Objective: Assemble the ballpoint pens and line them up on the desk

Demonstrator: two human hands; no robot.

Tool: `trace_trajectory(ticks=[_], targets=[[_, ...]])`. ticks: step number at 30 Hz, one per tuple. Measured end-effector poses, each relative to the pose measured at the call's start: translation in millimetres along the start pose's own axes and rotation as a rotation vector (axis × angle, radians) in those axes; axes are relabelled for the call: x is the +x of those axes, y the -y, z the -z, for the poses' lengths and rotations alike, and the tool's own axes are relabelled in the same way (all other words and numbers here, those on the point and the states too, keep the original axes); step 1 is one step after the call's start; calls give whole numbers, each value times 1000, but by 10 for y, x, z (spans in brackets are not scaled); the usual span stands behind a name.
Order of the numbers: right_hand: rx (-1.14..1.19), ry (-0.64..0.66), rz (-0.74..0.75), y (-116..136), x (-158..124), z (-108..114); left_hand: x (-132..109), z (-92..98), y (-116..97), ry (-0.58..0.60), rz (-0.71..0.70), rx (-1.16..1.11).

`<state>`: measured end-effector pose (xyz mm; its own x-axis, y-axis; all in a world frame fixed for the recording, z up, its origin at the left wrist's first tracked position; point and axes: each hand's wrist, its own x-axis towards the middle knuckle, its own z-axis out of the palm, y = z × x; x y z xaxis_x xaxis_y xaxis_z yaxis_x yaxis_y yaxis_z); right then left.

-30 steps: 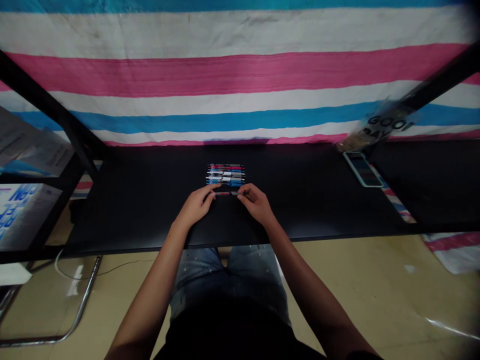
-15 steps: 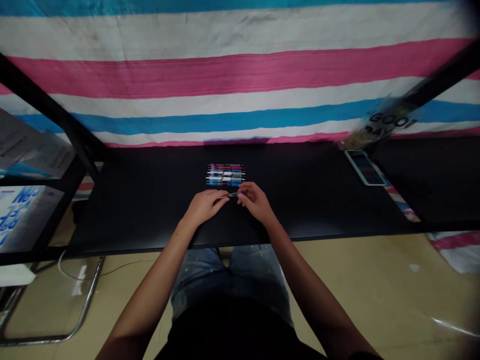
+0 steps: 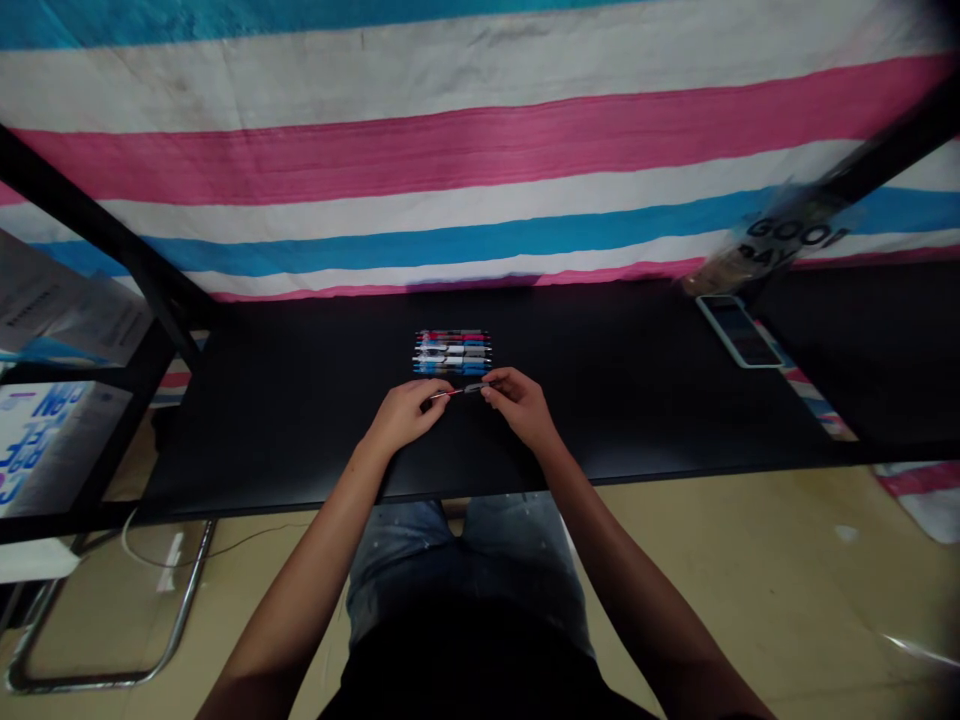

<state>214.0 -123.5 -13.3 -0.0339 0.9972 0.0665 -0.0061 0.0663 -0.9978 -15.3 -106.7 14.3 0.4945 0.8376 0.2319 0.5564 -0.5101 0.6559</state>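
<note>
The left hand (image 3: 405,415) and right hand (image 3: 521,407) grip a slim pen (image 3: 466,390) at either end, fingers closed. It sits at 12 o'clock from the wrists. Judged light, stiff, smooth: hold by the barrel. A row of pens (image 3: 452,352) lies at 12 o'clock on the black desk (image 3: 637,410).

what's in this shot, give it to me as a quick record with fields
left hand: pinching one end of a pen
right hand: pinching the other end of that pen
nearby: row of pens lying side by side just beyond the hands
surface: black desk
far right: phone on the desk
behind: striped tarp, pink, white and blue
</note>
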Motion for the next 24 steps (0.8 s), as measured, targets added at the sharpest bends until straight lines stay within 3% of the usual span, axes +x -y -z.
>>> trace_trajectory(ticks=[8, 12, 18, 21, 24], targets=[[165, -221, 13, -3, 33, 35, -53, -11, 86, -74, 49, -84], [235, -266, 20, 3, 56, 59, -60, 6, 92, -89, 54, -78], [183, -253, 66, -37, 67, 66, -51, -1, 91, -77, 57, -72], [138, -158, 15, -53, 46, 9, -50, -9, 83, -60, 54, -58], [-47, -70, 54, -28, 14, -57, -48, -9, 70, -54, 56, -47]])
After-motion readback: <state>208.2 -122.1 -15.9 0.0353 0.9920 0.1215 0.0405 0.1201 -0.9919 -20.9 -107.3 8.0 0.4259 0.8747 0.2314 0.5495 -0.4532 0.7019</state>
